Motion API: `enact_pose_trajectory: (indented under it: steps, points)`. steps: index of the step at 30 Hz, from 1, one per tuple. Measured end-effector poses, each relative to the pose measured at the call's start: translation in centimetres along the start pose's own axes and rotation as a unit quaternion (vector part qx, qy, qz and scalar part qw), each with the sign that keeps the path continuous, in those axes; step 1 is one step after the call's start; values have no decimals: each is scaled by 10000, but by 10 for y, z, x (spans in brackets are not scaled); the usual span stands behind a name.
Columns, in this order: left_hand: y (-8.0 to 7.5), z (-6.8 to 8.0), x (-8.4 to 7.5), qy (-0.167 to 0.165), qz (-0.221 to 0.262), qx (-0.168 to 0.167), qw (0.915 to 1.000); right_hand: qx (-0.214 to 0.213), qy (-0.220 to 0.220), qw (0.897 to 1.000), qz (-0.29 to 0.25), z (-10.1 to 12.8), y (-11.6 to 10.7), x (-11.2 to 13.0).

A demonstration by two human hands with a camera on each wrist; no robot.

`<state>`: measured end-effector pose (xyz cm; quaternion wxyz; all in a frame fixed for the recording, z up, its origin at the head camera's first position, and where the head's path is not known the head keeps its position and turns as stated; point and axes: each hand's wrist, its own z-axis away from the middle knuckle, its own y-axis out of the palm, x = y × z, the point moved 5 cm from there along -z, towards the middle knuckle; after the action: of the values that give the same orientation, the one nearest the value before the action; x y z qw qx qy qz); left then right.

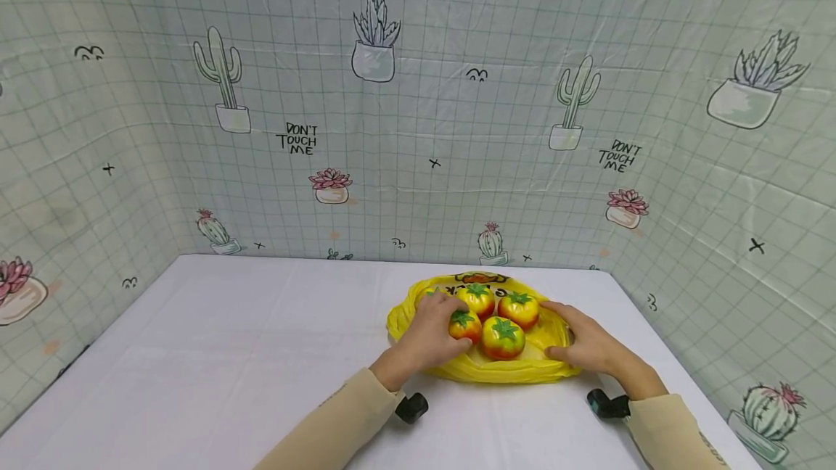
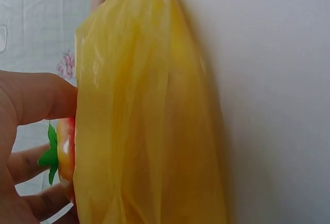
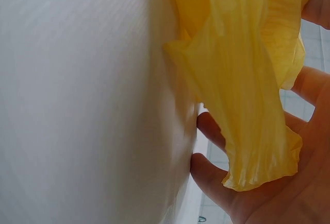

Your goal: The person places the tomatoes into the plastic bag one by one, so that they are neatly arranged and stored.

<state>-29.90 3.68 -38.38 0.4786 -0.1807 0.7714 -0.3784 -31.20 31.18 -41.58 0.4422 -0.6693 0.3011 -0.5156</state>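
In the head view a yellow plastic bag (image 1: 503,372) lies spread on the table with its rim rolled outward. Several glossy yellow-red tomatoes with green leafy tops sit inside. My left hand (image 1: 424,336) reaches over the left rim and grips a tomato (image 1: 464,326) between thumb and fingers; in the left wrist view that tomato (image 2: 66,149) shows above the bag's wall. On the opposite side my right hand (image 1: 591,339) holds the bag's rim, thumb at its inner edge. The right wrist view shows a loose fold of the bag (image 3: 247,121) hanging across the palm, lower fingers close to the table.
A white cloth covers the table (image 1: 261,354). Behind and on both sides stands a checked curtain (image 1: 405,129) printed with cacti. Black wrist devices (image 1: 413,407) sit under both wrists. Another tomato (image 1: 503,339) lies right beside the gripped one.
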Motion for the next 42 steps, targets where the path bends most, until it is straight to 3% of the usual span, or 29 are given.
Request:
enact_pose_trajectory:
  steps: [21, 42]
  points:
    - [13, 1, 3, -441, -66, 84, 9990, -82, -102, 9999, -9, -1, 2, -5]
    - [14, 2, 5, -400, -185, 8, 9990, -45, -102, 9999, 34, -1, 1, -2]
